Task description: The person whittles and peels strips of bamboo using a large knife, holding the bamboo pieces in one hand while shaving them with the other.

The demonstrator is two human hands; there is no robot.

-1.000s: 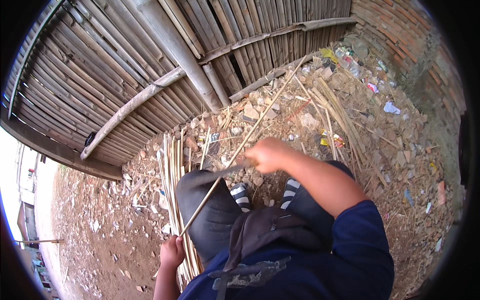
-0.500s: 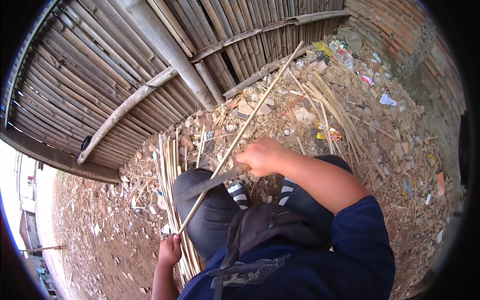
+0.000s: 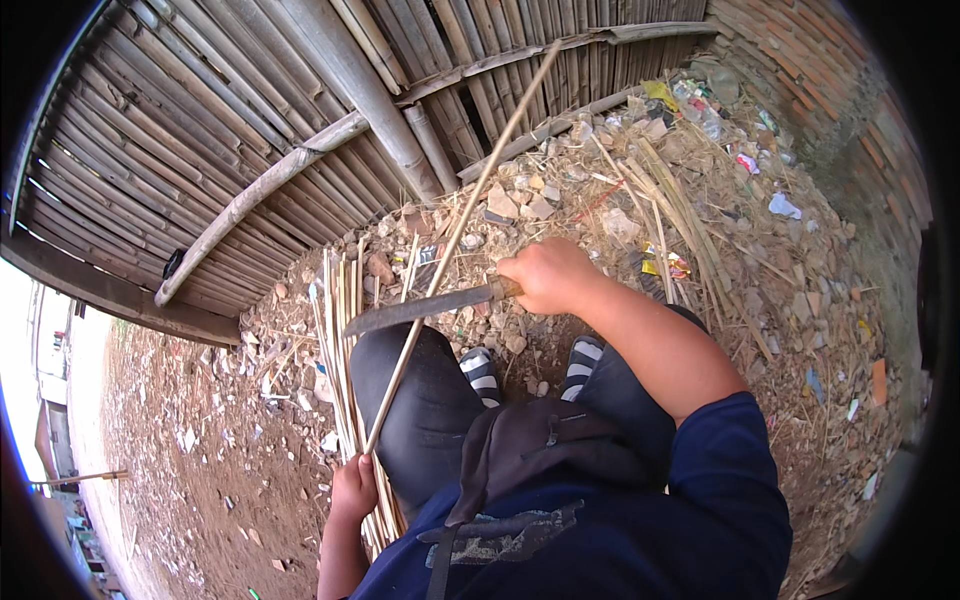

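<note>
My left hand (image 3: 354, 488) is closed around the lower end of a long, thin bamboo strip (image 3: 472, 206), which slants up and away past my left knee toward the bamboo wall. In my right hand (image 3: 545, 277), closed on its wooden handle, is a machete (image 3: 425, 310) with a dark, broad blade. The blade points left and lies across the strip above my left knee; whether it touches the strip I cannot tell. Beside my left leg lies a bundle of split bamboo strips (image 3: 343, 370), partly hidden by the leg and left hand.
A bamboo-slat wall (image 3: 200, 150) rises ahead and left, with a brick wall (image 3: 850, 130) at the right. More split bamboo (image 3: 690, 225) lies ahead right on rubble-strewn ground (image 3: 230, 470). Plastic litter (image 3: 700, 110) gathers in the far corner. My sandalled feet (image 3: 481, 376) are between my knees.
The strip has swung to a steeper angle, its far tip now higher and further left. My right hand and the machete have moved slightly away from me; the blade is nearer level.
</note>
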